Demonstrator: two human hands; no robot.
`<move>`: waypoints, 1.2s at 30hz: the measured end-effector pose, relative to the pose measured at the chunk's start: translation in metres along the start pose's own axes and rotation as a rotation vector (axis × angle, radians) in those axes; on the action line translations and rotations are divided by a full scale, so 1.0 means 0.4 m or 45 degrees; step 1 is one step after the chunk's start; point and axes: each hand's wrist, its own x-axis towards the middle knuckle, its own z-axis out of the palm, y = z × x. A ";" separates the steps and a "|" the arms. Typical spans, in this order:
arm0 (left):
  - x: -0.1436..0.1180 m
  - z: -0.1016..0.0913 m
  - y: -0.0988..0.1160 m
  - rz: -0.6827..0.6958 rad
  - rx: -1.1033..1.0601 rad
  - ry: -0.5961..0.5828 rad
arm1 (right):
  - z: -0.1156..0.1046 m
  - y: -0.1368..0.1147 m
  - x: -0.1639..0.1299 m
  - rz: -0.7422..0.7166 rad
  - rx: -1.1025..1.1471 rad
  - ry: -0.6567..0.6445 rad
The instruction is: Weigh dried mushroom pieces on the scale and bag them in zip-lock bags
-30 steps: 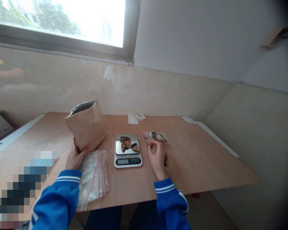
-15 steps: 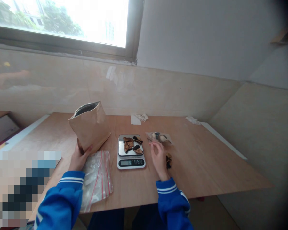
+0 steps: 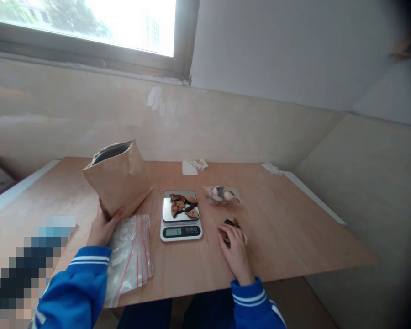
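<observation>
- Plainly, the right hand (image 3: 235, 242) lies palm-down over a small heap of dark dried pieces (image 3: 230, 223) on the surface (image 3: 294, 237), just right of the scale (image 3: 181, 214); its grip is curled over the heap, fingers drawn together, though whether a piece is actually pinched cannot be told.
- The left hand (image 3: 102, 226) steadies the brown paper bag (image 3: 118, 180) at its lower edge, with the thumb on the bag's front and the fingers hidden behind it, so the grip is clamped on the bag.
- Judging by looks, the dried pieces are light, stiff and brittle, with irregular curled edges; a gentle fingertip pinch at a piece's rim seems right, since squeezing could crumble them.
- The bag looks light and crumply, leaning with its mouth open; its base is the steadier place to hold.
- More pieces (image 3: 184, 205) sit on the scale's pan; a clear packet (image 3: 222, 194) lies beyond the hand, and zip bags (image 3: 130, 256) lie beside the left sleeve.
- Compared with half a second ago, the right hand has dropped back from near the clear packet to the heap nearer the body; the left hand holds the bag as before.
</observation>
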 end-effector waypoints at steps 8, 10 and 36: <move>0.002 0.001 -0.007 -0.006 0.003 0.012 | -0.004 -0.006 0.005 0.036 0.028 0.046; 0.002 0.002 -0.006 -0.014 -0.012 0.007 | -0.004 -0.008 0.007 0.044 0.049 0.049; -0.002 -0.001 0.010 -0.001 -0.027 -0.013 | -0.032 -0.161 0.028 -0.031 0.347 0.319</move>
